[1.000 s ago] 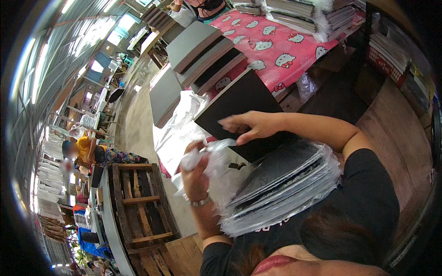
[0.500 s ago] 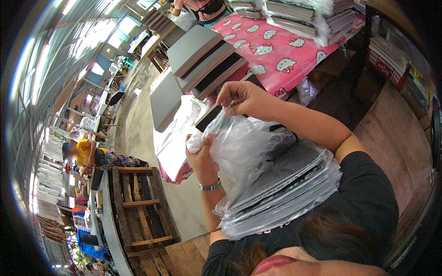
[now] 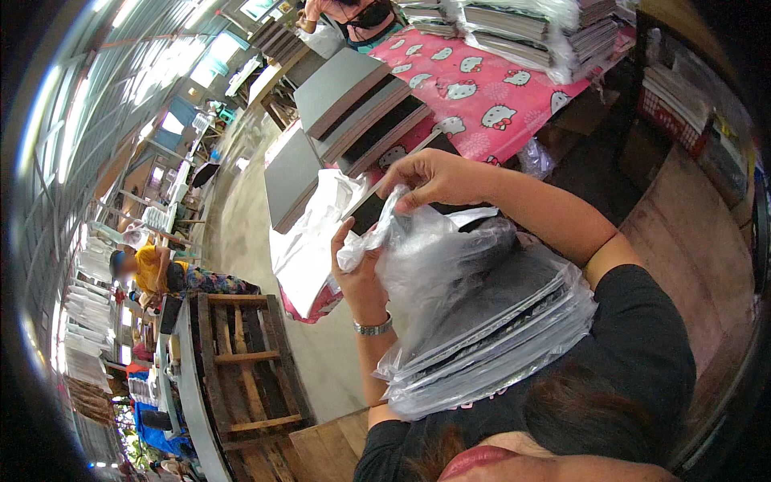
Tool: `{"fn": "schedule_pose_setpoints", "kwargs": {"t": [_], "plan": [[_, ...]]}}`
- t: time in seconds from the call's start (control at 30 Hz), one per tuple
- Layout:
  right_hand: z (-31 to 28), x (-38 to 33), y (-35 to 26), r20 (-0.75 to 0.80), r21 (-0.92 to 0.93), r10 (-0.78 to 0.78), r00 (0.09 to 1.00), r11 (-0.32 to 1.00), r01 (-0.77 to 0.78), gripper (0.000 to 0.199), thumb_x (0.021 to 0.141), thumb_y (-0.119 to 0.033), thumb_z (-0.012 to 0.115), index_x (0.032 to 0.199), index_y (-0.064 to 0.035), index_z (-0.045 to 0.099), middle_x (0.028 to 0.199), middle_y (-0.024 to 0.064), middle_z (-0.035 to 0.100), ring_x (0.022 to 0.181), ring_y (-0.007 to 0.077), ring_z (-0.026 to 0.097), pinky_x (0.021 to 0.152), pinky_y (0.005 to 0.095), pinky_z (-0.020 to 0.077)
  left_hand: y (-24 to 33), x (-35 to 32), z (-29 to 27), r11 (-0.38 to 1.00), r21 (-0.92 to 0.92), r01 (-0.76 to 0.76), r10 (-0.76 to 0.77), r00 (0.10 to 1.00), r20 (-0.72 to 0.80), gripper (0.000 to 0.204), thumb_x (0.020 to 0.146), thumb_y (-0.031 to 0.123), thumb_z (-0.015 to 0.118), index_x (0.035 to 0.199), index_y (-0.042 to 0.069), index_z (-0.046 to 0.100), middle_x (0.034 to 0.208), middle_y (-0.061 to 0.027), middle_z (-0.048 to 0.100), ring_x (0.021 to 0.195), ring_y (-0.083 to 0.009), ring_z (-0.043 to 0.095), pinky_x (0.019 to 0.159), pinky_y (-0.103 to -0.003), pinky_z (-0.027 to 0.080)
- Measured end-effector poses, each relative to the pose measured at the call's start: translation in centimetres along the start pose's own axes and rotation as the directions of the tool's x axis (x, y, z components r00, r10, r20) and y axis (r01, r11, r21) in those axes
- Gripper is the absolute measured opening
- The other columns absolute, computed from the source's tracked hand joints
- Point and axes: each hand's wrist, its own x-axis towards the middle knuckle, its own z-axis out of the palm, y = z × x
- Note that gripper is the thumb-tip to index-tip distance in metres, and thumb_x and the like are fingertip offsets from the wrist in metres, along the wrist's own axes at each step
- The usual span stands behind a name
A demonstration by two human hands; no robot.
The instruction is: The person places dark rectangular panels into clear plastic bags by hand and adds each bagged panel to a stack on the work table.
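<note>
A clear plastic bag [image 3: 430, 245] is bunched between my two hands, its loose film spreading toward my chest. My left hand [image 3: 359, 269], with a metal watch at the wrist, closes around one gathered end with its thumb raised. Above and to the right, my right hand [image 3: 430, 181] pinches another gathered part of the film between bent fingers and thumb. Against my body leans a stack of flat dark pieces in clear plastic sleeves [image 3: 490, 345]. The film lies partly over this stack and hides some of it.
Grey boards [image 3: 341, 92] are piled on a table with a pink patterned cover [image 3: 490, 88]. White cloth [image 3: 309, 241] lies beside them. Plastic-wrapped stacks [image 3: 514, 32] stand at the back. A wooden pallet [image 3: 249, 357] is at left. Two other people work farther off.
My right hand has moved slightly down, drawing the film into a tighter twist. My left hand has shifted slightly right, its thumb now raised. The sleeved stack stays in place.
</note>
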Motion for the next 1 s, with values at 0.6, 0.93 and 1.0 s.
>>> {"fn": "schedule_pose_setpoints", "kwargs": {"t": [0.6, 0.93, 1.0], "plan": [[0.1, -6.0, 0.6, 0.635, -0.017, 0.077, 0.768, 0.996, -0.086, 0.021, 0.085, -0.022, 0.064, 0.09, -0.0016, 0.064, 0.081, 0.0088, 0.064, 0.076, 0.0144, 0.06, 0.07, 0.0281, 0.0469, 3.9, -3.4, -2.7, 0.767, -0.365, 0.527, -0.503, 0.848, 0.167, 0.028, 0.09, 0.034, 0.053, 0.097, 0.007, 0.054, 0.098, -0.0155, 0.061, 0.083, -0.0244, 0.062, 0.077, -0.038, 0.052], [-1.0, -7.4, 0.3, 0.525, -0.066, 0.193, 0.829, 0.98, -0.186, 0.018, 0.086, -0.014, 0.061, 0.093, 0.0019, 0.062, 0.079, 0.0038, 0.062, 0.076, 0.013, 0.06, 0.071, 0.0281, 0.0496, 3.5, -3.6, -9.3, 0.96, 0.043, 0.277, -0.239, 0.727, 0.644, 0.037, 0.086, 0.034, 0.055, 0.097, -0.002, 0.057, 0.087, -0.016, 0.063, 0.075, -0.022, 0.063, 0.064, -0.036, 0.053], [-1.1, -6.0, -1.4, -0.038, 0.589, -0.007, 0.999, 0.807, 0.028, 0.018, 0.086, -0.017, 0.061, 0.094, -0.0008, 0.058, 0.079, 0.0067, 0.061, 0.071, 0.0144, 0.06, 0.065, 0.0305, 0.0493, 2.1, -5.2, -9.2, 0.906, 0.42, 0.054, -0.354, 0.64, 0.682, 0.041, 0.084, 0.031, 0.059, 0.104, -0.005, 0.058, 0.091, -0.0167, 0.064, 0.078, -0.0224, 0.063, 0.067, -0.036, 0.052]]}}
